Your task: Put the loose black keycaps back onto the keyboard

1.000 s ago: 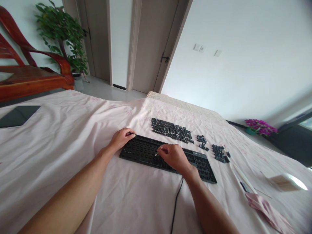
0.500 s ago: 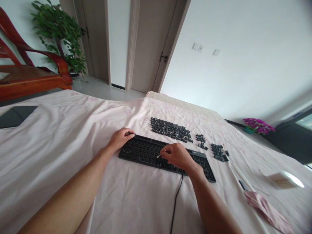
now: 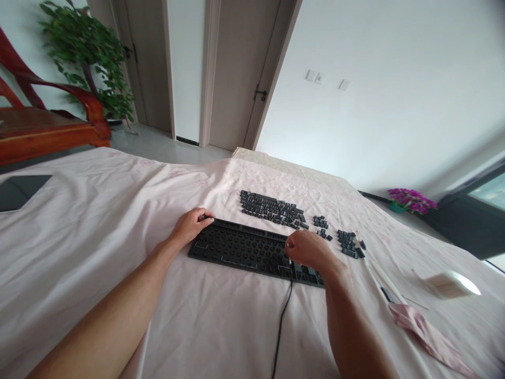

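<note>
A black keyboard (image 3: 232, 250) with its keycaps off lies on the pale pink cloth, its cable running toward me. My left hand (image 3: 191, 225) pinches the keyboard's far left corner, thumb on the top edge. Over the keyboard's right part, my right hand (image 3: 310, 248) is closed round a thin cotton swab (image 3: 289, 260). The swab's white tip points down among the bare key switches; most of the stick is hidden by the fingers. Beyond the keyboard lie the loose black keycaps (image 3: 272, 208), with smaller keycap groups (image 3: 347, 244) to the right.
On the right are a clear tub of sticks (image 3: 450, 285), a pink cloth (image 3: 426, 331) and a slim tool with a dark end (image 3: 387, 295). A dark flat tablet-like slab (image 3: 21, 192) lies far left. A wooden chair (image 3: 51, 129) stands beyond the cloth-covered surface (image 3: 118, 221).
My right hand has moved right along the keyboard with the swab, uncovering the middle switches. My left hand keeps its hold on the corner. The whole view has shifted slightly.
</note>
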The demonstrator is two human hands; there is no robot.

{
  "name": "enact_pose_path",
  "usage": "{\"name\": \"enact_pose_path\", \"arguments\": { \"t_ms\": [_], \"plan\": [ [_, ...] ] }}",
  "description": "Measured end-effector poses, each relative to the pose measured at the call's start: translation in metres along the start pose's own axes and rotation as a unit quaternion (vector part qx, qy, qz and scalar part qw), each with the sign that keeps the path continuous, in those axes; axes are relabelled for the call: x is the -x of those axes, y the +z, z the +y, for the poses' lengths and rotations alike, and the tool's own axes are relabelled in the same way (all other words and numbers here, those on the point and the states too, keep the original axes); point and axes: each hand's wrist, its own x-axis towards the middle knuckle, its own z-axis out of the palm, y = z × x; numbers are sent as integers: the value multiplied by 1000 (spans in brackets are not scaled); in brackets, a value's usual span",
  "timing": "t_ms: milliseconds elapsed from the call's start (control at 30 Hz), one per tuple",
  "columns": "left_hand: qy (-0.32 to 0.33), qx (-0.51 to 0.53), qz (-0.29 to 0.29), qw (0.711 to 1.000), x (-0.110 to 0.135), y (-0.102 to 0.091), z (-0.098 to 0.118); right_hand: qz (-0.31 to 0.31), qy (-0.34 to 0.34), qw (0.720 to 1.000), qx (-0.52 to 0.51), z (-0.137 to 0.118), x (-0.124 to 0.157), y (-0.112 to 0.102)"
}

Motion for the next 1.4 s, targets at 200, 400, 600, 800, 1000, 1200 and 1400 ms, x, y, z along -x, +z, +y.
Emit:
{"name": "enact_pose_path", "arguments": {
  "t_ms": [200,400,600,800,1000,1200,1400],
  "plan": [
    [0,-6,-3,1000,-1,2,-1,-8,3,996,-93,20,-3,-1],
    [-7,-9,-8,1000,-2,3,-5,92,54,957,-271,63,-9,4],
    [-13,-2,-22,1000,-4,6,-13,118,74,948,-286,82,-4,33],
    [-12,-16,-24,1000,-6,7,-17,131,59,920,-365,76,7,69],
    [-16,-11,-24,1000,-6,8,-21,197,92,944,-247,91,20,70],
    [-24,-12,-33,999,-6,8,-20,179,126,956,-197,109,29,63],
    [-22,-14,-35,999,-6,8,-22,160,145,953,-210,108,30,63]
  ]
}}
